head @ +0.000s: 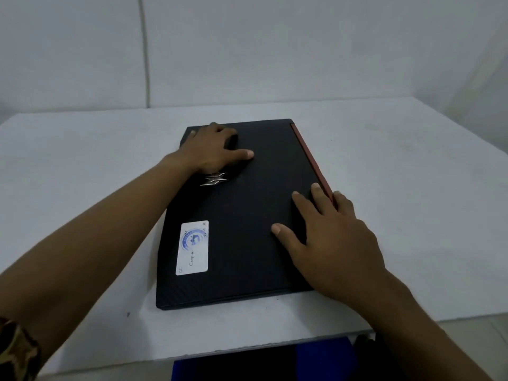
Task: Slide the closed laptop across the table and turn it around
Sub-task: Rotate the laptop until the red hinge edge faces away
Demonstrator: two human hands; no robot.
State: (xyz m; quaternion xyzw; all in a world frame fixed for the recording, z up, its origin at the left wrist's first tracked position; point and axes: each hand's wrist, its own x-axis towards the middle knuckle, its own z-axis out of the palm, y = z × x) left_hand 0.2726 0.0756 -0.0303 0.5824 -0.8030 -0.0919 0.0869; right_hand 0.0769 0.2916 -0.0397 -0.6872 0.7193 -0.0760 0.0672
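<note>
A closed black laptop [247, 215] lies on the white table [82, 174], its long side running away from me. A red hinge strip runs along its right edge, a silver logo sits mid-lid, and a white sticker is near the front left. My left hand [213, 149] rests on the far left corner of the lid, fingers curled over the far edge and thumb flat on top. Flat on the lid's right side lies my right hand [330, 235], fingers spread, with the outer fingers over the red edge.
The table's front edge [275, 345] is just below the laptop's near end, with something blue and dark beneath it. A white wall [275, 50] rises behind the table. Bare tabletop lies to the left, right and behind the laptop.
</note>
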